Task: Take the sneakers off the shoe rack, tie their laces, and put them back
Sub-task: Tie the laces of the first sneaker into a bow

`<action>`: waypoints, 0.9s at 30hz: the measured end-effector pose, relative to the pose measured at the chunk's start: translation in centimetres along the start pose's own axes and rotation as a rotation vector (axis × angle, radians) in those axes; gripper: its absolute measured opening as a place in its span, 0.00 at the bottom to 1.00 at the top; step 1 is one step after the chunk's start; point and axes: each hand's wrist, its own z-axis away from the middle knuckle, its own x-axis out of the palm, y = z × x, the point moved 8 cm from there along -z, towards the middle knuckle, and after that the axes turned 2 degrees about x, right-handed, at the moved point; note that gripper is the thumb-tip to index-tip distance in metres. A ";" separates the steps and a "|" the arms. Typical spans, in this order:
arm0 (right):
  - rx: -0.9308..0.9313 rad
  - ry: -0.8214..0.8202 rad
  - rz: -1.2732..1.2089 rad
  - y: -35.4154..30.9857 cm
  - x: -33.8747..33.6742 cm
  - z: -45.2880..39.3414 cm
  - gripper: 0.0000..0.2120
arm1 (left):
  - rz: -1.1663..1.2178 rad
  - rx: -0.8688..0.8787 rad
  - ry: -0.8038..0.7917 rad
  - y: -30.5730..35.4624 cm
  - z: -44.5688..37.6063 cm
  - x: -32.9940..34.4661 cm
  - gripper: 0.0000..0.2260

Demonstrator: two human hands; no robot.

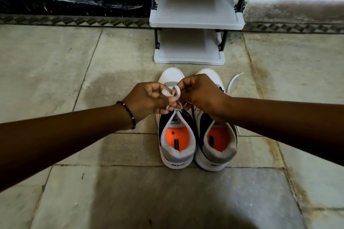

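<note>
Two white, grey and black sneakers with orange insoles stand side by side on the floor, toes toward the rack: the left sneaker (176, 141) and the right sneaker (216, 147). My left hand (149, 101) and my right hand (202, 93) meet above the left sneaker, each pinching part of its white lace (175, 92), which forms loops between my fingers. A loose white lace (234, 82) of the right sneaker trails onto the floor at its right side. The white shoe rack (195, 22) with black posts stands just beyond the toes, its two visible shelves bare.
Grey stone floor tiles (111, 61) spread around the sneakers. A dark patterned border and a black wall base (74, 3) run behind the rack. A bright strip of light lies at the upper right.
</note>
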 end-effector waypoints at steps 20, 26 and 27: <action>0.044 -0.127 -0.054 0.6 -0.4 -0.5 0.03 | 0.026 0.033 0.068 -0.6 0.8 0.6 0.07; -0.061 -0.107 0.144 -0.4 0.1 -0.5 0.04 | 0.005 0.078 0.022 -0.2 0.9 0.4 0.03; -0.038 -0.107 0.107 -0.2 0.0 -0.5 0.03 | -0.013 0.096 0.008 0.1 0.9 0.4 0.06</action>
